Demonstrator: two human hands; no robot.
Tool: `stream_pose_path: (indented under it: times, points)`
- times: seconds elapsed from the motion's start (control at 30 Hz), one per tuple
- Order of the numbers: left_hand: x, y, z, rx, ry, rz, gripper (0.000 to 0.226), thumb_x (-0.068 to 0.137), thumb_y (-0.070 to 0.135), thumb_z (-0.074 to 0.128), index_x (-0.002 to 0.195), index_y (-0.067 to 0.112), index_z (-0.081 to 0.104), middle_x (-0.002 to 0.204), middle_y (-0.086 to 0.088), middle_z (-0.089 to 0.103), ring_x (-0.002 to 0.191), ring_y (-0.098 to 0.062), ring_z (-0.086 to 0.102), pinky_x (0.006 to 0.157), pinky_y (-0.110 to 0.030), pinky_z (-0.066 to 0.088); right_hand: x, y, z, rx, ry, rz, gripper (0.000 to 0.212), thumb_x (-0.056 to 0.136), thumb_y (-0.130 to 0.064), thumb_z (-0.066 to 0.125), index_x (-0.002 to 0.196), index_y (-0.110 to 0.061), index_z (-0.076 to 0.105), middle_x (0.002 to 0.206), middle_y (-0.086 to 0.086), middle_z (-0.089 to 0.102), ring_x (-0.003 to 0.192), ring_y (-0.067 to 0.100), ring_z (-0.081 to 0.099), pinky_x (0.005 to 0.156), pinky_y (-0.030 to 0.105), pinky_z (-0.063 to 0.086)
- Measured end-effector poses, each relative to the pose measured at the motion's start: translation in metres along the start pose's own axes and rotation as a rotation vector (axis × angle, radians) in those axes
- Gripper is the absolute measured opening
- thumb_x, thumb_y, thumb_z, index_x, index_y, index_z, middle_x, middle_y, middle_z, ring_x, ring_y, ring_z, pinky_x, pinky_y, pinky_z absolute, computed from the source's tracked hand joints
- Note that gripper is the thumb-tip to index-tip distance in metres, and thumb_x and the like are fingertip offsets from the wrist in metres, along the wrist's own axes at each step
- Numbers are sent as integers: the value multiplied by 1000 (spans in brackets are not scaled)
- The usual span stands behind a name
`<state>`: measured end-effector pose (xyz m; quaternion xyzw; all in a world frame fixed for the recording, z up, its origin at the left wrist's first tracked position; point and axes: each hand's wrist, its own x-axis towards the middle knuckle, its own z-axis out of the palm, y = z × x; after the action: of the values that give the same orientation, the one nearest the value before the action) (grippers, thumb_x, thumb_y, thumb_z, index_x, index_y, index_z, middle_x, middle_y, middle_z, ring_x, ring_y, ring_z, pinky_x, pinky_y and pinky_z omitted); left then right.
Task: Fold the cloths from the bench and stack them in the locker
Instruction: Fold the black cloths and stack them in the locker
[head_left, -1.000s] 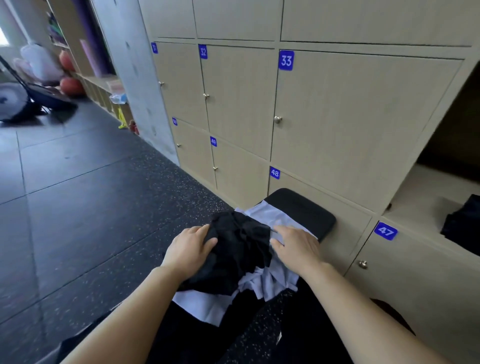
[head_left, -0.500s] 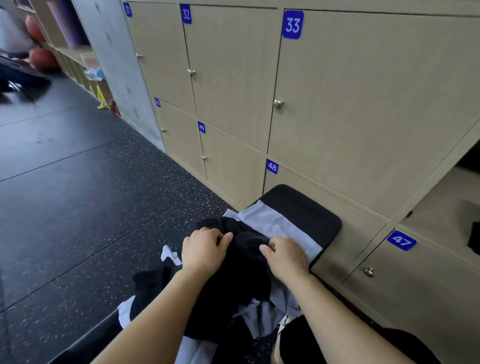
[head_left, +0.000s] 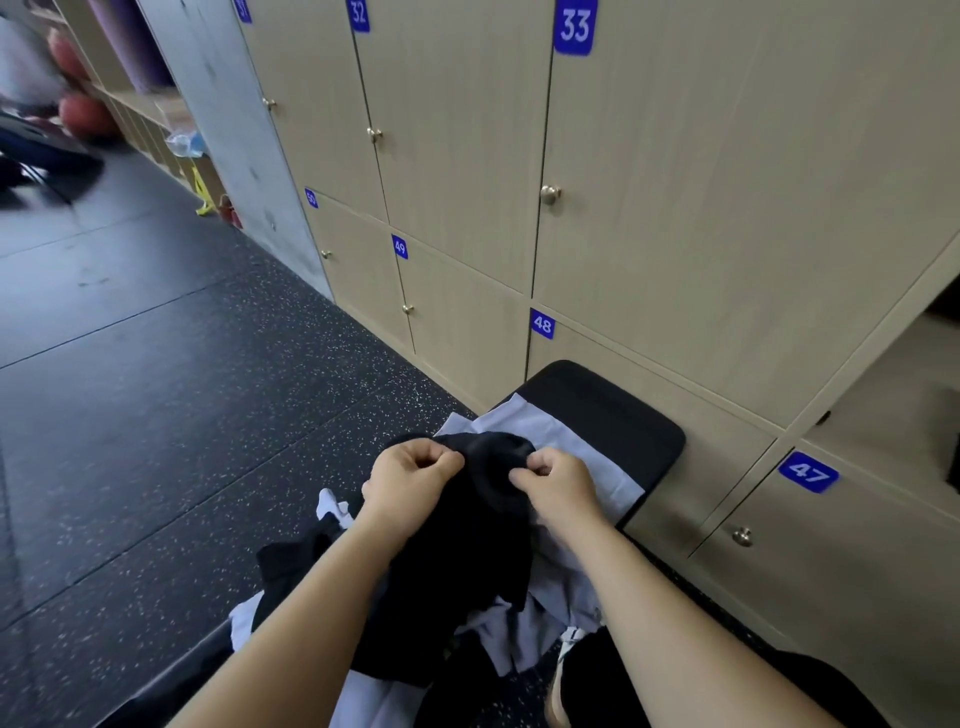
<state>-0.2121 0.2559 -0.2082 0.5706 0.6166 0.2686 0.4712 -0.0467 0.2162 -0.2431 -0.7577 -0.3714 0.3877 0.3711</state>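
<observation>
blue tags (head_left: 574, 26) on the pale wood locker doors (head_left: 727, 208) from 12 to 3 o'clock read 33, 32, 49, 48 and 47, five that can be read. the floor (head_left: 156, 415) at 9 o'clock is dark with tiny white dots, and one black padded worktop (head_left: 623, 415) stands by the lockers. the left hand (head_left: 410, 475) and right hand (head_left: 558, 483) have their fingers pinched tight on one black cloth (head_left: 467, 545), which hangs over pale grey cloths (head_left: 582, 447) on the worktop at 6 o'clock.

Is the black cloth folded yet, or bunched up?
Not folded: the black cloth hangs crumpled, its top edge pinched by the left hand and right hand.
</observation>
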Motion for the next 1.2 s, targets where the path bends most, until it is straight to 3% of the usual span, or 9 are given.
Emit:
stream_pose_path:
  times: [0.07,0.13,0.23,0.37,0.5,0.83,0.93,1.07,1.2]
  points:
    - [-8,11,-6,-140,-18,79,20,83,26,71,66,18,65,56,6,58,56,-13,51,61,-24,48,-7,-13,-12,174,26,-59,17,79,-11,71,72,-15,56,64,-5,56,63,11,53,59,22,42]
    - [-18,24,-13,-217,-20,169,21,90,13,65,69,12,63,59,2,54,55,-12,45,52,-21,40,-19,-30,-29,327,29,-109,22,79,-3,70,67,-12,53,54,-7,49,49,4,45,51,16,39]
    - [-30,48,-24,-296,-43,276,22,92,15,63,75,1,61,69,-8,55,61,-15,45,57,-26,38,-37,-56,-58,540,-21,-182,30,78,6,67,63,-12,49,51,-4,46,47,4,43,46,15,39]
    - [-50,89,-31,-375,-72,377,22,95,12,59,73,9,61,64,0,58,58,-11,42,60,-26,34,-62,-94,-90,688,-73,-286,28,57,-7,73,56,-22,49,64,6,44,64,20,43,62,32,41]
    - [-71,129,-38,-384,-83,480,18,96,12,56,82,4,64,67,3,64,62,-6,53,67,-23,40,-84,-122,-130,684,-8,-414,36,74,11,66,66,-17,46,64,1,51,61,14,50,59,20,44]
    - [-112,188,-42,-441,-158,506,19,94,26,63,86,9,69,79,-2,67,70,-9,58,74,-22,42,-134,-156,-188,455,140,-650,29,82,10,63,99,-12,70,84,5,71,76,10,67,75,19,54]
    - [-123,196,-42,-363,-234,544,12,89,11,68,99,5,72,94,-14,75,87,-13,70,83,-21,49,-142,-160,-196,424,205,-661,31,82,13,60,103,-8,68,81,2,70,73,6,66,70,14,51]
    - [-133,207,-40,-229,-62,614,17,88,13,70,78,1,65,58,4,58,49,-2,50,54,-12,39,-146,-158,-208,167,332,-649,32,82,1,65,113,-9,69,82,-6,66,75,2,60,73,14,48]
    - [-134,209,-35,-172,-2,648,30,88,24,72,69,8,55,56,6,45,51,-9,36,52,-21,32,-150,-156,-219,-63,450,-661,14,82,-15,68,94,-21,73,69,-13,59,67,3,53,69,23,43]
